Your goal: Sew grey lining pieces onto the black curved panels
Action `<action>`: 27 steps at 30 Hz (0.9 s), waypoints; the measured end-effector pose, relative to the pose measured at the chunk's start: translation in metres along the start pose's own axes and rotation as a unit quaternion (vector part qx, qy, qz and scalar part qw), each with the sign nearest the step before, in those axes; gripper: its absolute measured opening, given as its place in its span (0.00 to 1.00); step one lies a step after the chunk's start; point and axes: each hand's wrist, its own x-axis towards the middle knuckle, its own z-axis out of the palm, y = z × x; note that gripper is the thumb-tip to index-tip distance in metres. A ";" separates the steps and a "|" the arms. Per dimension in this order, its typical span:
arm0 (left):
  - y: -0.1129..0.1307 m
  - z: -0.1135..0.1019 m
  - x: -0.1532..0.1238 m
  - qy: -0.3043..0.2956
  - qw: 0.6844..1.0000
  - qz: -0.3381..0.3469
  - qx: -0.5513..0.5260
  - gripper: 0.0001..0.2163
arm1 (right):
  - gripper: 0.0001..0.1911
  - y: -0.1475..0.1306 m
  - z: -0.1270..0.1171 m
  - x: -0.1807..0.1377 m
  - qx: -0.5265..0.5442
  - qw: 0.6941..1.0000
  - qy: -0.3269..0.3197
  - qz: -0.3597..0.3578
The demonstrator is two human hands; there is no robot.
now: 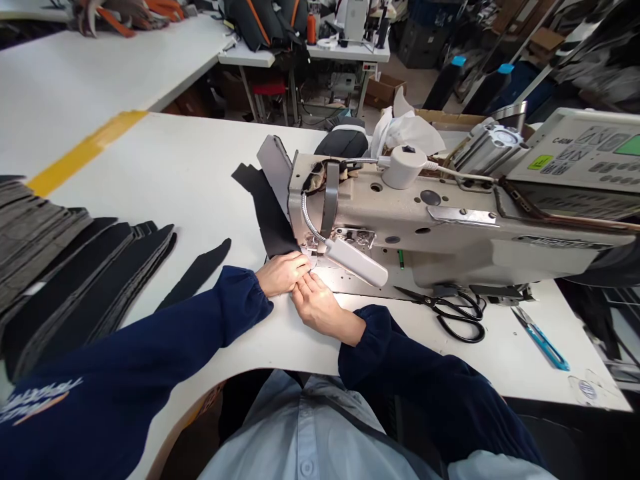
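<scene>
A long black fabric piece (273,213) lies on the table along the left end of a sewing machine (400,220). Its near end runs under my left hand (284,273), whose fingers are closed on it close to the needle area. My right hand (320,308) is beside it, fingertips pressed together at the fabric's near edge and almost touching the left fingers. Most of the fabric beneath the fingertips is hidden. A white lamp (356,262) on a bendable neck lights this spot from just right of the hands.
Stacked dark fabric pieces (100,280) lie at the left, with a single strip (197,273) nearer my left sleeve. Black scissors (450,310), blue thread snips (543,340) and a green pen-like item (401,259) are at the right. A control panel (590,150) stands behind the machine.
</scene>
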 end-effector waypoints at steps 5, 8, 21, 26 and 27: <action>-0.013 0.001 0.011 0.009 1.000 0.003 0.002 0.10 | 0.21 0.007 0.000 0.004 0.039 0.998 -0.012 0.049; -0.017 -0.001 0.017 0.013 1.000 -0.005 0.005 0.10 | 0.27 0.009 -0.002 0.005 0.070 0.995 -0.012 0.065; -0.014 0.006 0.025 0.034 0.999 -0.025 -0.022 0.07 | 0.27 0.011 0.012 -0.003 0.043 0.996 0.046 0.066; -0.011 0.002 0.024 0.048 0.998 -0.035 -0.011 0.05 | 0.26 0.016 0.021 -0.008 0.024 0.996 0.068 0.047; -0.013 0.000 0.023 0.052 0.998 -0.043 -0.008 0.05 | 0.26 0.017 0.023 -0.008 0.024 0.996 0.074 0.044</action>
